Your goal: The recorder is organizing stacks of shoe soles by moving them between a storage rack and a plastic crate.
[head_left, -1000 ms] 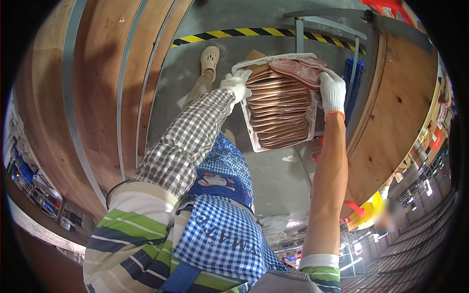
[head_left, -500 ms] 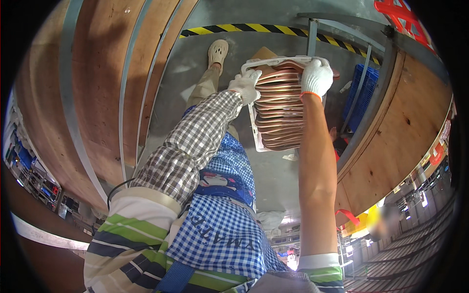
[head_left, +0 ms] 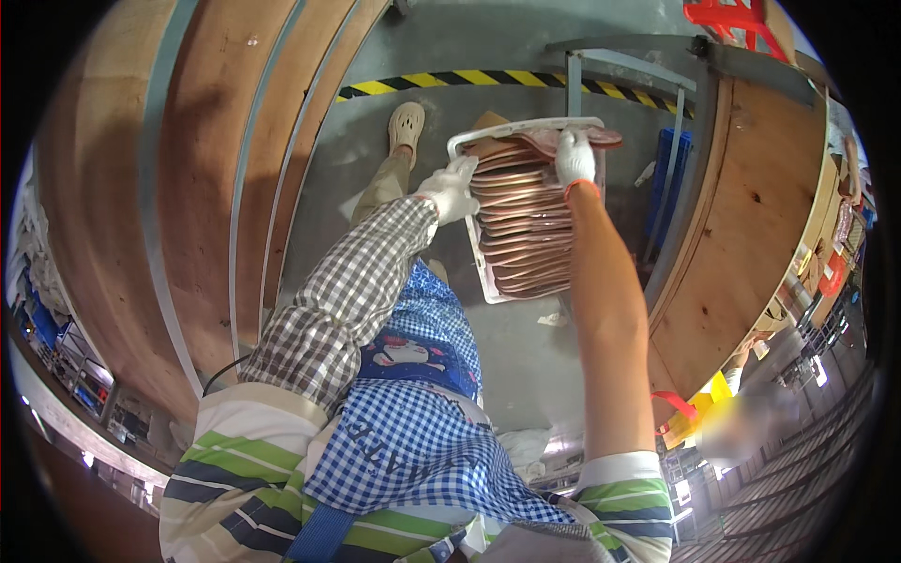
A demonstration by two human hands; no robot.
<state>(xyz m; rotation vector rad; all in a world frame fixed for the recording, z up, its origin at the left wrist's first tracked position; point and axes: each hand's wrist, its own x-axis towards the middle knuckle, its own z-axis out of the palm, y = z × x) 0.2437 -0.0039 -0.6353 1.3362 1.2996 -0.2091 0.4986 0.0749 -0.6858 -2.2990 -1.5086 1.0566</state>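
A white plastic crate [head_left: 483, 272] is packed with a row of thin, flat, reddish-brown pieces [head_left: 526, 230] with rounded ends, stacked closely together. My left hand [head_left: 450, 190], in a white knit glove, grips the crate's left rim beside the stack. At the far end of the crate my gloved right hand [head_left: 574, 158] is closed on one flat reddish-brown piece [head_left: 601, 138], whose rounded end sticks out past the right rim. The fingertips of the right hand are partly hidden behind the piece, and its forearm covers part of the crate's right side.
Wooden panels with metal strips [head_left: 202, 188] rise at the left. To the right stands a wood-topped metal-framed table [head_left: 727, 244], with a blue crate [head_left: 668, 178] beneath it. Yellow-black tape [head_left: 469, 78] crosses the grey floor. A red stool [head_left: 737, 17] stands at the far right.
My right hand has drawn the flat piece at the crate's far end up and out, so more of it shows. My left hand has slid slightly nearer along the left rim.
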